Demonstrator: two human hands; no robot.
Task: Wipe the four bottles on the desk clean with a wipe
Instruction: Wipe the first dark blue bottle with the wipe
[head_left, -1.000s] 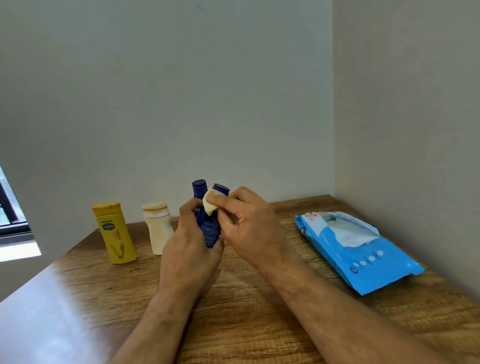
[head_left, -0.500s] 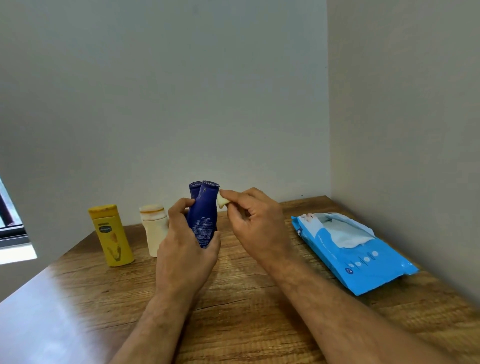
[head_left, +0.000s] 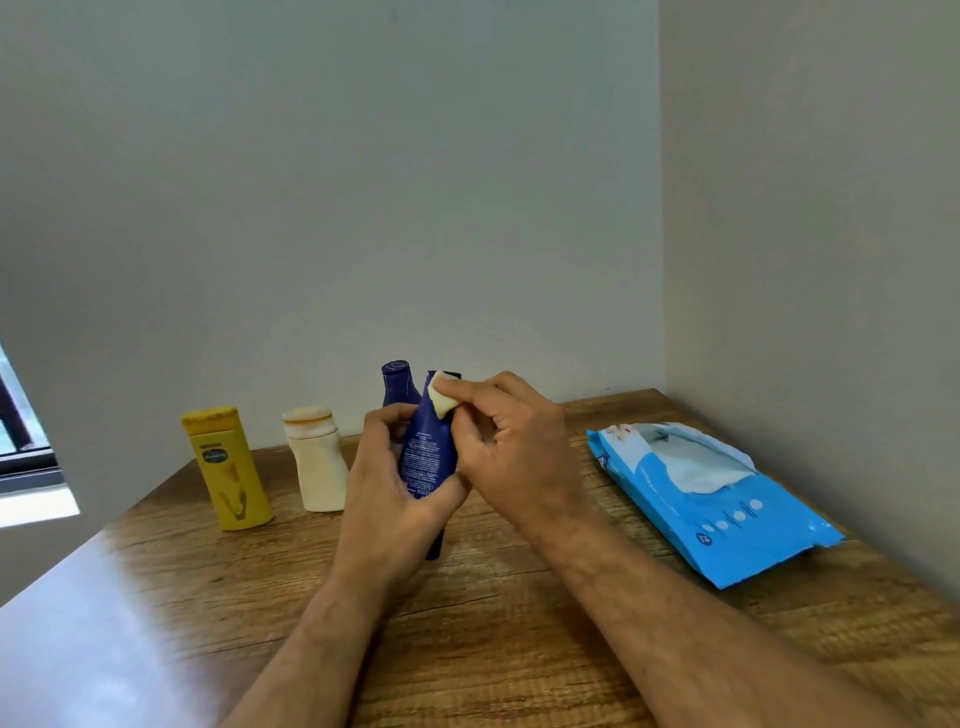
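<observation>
Left hand (head_left: 387, 499) grips blue bottle (head_left: 428, 457); right hand (head_left: 511, 452) pinches wipe (head_left: 444, 399) against it.

Glossy wood-grain desk (head_left: 519, 649), smooth plastic bottles (head_left: 231, 467), shiny blue plastic wipe pack (head_left: 727, 530).

Bottles, total: four
Dark blue bottles: two, one (head_left: 428, 457) in my left hand (head_left: 395, 499), one (head_left: 399, 382) just behind it
Yellow bottles: one (head_left: 228, 467), well left of my grip
Cream bottles: one (head_left: 317, 460), just left of my grip
Wipes: one folded piece (head_left: 444, 400), pinched in my right hand (head_left: 511, 447)
Wipe packs: one (head_left: 711, 499), right of my grip
Hands: two
</observation>
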